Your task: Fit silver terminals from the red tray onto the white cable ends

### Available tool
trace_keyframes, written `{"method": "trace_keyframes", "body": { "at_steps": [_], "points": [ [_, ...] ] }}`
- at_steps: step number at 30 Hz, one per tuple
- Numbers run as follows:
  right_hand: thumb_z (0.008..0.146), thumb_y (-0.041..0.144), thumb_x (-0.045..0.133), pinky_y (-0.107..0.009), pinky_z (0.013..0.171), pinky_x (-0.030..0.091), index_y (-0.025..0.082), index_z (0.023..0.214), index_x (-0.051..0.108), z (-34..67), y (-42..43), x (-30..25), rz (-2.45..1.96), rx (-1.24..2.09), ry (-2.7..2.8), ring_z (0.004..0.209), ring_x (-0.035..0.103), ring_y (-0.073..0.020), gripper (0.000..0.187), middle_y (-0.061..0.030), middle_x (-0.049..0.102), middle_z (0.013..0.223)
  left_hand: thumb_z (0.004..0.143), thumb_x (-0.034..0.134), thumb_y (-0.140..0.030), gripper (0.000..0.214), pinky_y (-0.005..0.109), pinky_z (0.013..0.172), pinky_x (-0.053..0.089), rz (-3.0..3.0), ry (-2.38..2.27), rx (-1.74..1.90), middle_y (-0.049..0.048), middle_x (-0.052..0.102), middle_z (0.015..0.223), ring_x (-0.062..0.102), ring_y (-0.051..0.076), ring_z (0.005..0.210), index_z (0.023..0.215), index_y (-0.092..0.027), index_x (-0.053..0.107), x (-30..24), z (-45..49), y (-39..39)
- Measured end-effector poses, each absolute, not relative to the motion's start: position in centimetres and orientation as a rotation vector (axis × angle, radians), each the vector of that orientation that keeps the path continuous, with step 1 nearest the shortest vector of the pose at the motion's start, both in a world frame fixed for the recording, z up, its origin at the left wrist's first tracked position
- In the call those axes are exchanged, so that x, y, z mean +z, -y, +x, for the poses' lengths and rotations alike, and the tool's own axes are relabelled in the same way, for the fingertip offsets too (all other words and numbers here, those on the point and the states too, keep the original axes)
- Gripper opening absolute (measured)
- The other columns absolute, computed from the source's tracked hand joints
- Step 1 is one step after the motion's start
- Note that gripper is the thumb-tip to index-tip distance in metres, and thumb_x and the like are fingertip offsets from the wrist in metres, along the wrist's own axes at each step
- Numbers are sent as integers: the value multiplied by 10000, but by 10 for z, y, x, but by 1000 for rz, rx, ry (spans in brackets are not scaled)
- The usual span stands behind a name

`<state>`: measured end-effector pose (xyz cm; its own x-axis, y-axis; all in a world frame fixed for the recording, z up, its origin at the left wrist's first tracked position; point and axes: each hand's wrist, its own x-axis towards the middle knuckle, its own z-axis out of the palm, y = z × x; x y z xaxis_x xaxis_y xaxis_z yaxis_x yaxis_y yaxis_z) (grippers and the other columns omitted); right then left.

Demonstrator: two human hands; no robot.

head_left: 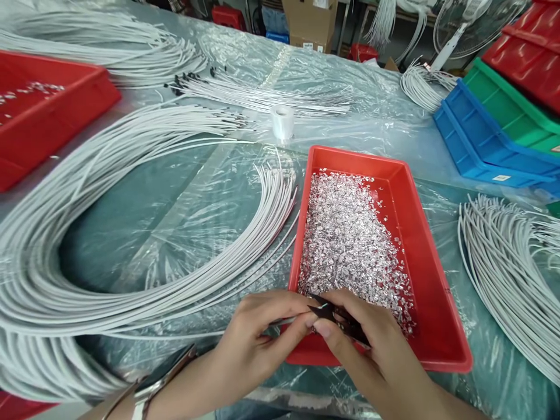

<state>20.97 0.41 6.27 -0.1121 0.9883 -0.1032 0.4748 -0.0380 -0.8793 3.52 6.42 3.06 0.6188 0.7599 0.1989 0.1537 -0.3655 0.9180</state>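
Note:
My left hand (258,335) pinches the end of a white cable (283,321) between thumb and forefinger. Small black snips (324,310) are gripped in my right hand (371,338), their blades apart around the cable's tip. Both hands meet over the near edge of a red tray (431,256). Inside that tray lies a heap of tiny shiny scraps (350,239). A large looped bundle of white cables (175,291) curves across the table to my left, its ends beside the tray.
Behind the tray stands a roll of clear film (283,122). Another red tray (52,128) is at the left. More cables (503,280) lie at the right, below stacked blue bins (481,146). Plastic sheeting (184,216) covers the table. A fan (464,29) is at the back.

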Motion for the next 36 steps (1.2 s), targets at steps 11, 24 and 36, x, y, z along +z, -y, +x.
{"method": "trace_keyframes", "body": {
  "at_steps": [11,24,36],
  "points": [
    [862,296,642,-192,652,531,279,1013,582,233,-2,65,-1591,987,1580,728,674,-118,163,39,705,866,889,582,-130,127,156,621,506,1712,-701,669,-6,744,792,677,107,664,888,-189,694,39,35,-72],
    [890,147,567,-257,683,500,272,1134,545,239,1,77,-1482,839,2030,798,673,-142,275,7,705,931,909,562,-163,163,172,623,467,1835,-570,546,-26,732,823,676,118,696,968,-239,693,48,38,-79],
    [838,124,569,-221,540,403,233,864,592,246,-21,82,-1472,1318,2011,606,542,-101,114,45,615,723,976,473,-232,153,213,609,374,1927,-478,298,-47,634,762,565,111,693,870,-223,583,52,33,-81]
  ]
}}
